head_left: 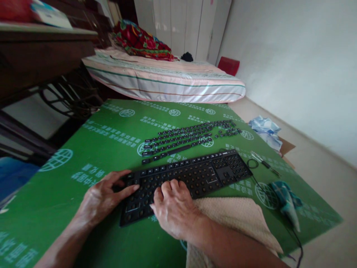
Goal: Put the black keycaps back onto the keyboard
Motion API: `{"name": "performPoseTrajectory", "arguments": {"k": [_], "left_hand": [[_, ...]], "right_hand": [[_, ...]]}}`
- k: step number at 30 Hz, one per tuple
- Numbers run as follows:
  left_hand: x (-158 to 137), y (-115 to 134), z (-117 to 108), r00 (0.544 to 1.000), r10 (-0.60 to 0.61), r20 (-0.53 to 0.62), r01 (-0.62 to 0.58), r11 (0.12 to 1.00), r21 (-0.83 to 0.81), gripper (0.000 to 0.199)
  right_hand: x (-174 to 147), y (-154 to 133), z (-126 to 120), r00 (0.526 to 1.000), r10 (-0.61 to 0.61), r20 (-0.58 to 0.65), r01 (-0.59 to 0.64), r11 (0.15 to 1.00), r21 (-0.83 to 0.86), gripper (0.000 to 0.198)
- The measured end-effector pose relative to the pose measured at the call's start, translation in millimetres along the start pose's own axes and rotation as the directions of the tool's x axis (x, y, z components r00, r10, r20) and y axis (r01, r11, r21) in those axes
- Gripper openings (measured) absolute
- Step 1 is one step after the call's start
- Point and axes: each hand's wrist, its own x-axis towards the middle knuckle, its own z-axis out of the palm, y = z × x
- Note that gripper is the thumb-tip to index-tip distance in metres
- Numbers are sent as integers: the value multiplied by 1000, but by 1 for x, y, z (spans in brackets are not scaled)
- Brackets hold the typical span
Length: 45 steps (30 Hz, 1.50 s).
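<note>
A black keyboard (pixel 192 176) lies at a slant on the green board, most of its keycaps off and the bare switch posts showing; only the top row still carries caps. My left hand (pixel 102 195) grips its left end, thumb on the upper face and fingers at the far corner. Over the lower middle of the keyboard, my right hand (pixel 175 208) has its fingers curled down against the switch area. Whatever those fingertips may hold is hidden from view. Beyond the keyboard, the loose black keycaps (pixel 181 137) lie in rows that follow the keyboard layout.
A beige towel (pixel 231 212) lies under my right forearm. Thin tools (pixel 263 162) rest right of the keyboard, near its cable and a teal cloth (pixel 286 201). Behind the green board (pixel 92 145) stands a bed (pixel 167 82); a dark wooden table (pixel 41 56) is at left.
</note>
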Motion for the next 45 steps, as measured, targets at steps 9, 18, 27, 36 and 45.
{"name": "performPoseTrajectory", "arguments": {"k": [9, 18, 27, 36, 45], "left_hand": [[0, -5, 0, 999, -30, 20, 30, 1000, 1, 75], [0, -9, 2, 1000, 10, 5, -10, 1000, 2, 72], [2, -11, 4, 1000, -11, 0, 11, 999, 36, 70], [0, -7, 2, 1000, -21, -4, 21, 1000, 4, 75], [0, -9, 3, 999, -33, 19, 33, 999, 19, 72]], "right_hand": [[1, -1, -3, 1000, 10, 27, -11, 1000, 18, 27], [0, -1, -1, 1000, -2, 16, 2, 1000, 12, 28], [1, -1, -1, 1000, 0, 20, 0, 1000, 9, 31], [1, -1, 0, 1000, -2, 17, 2, 1000, 12, 32], [1, 0, 0, 999, 3, 34, -3, 1000, 21, 31]]}}
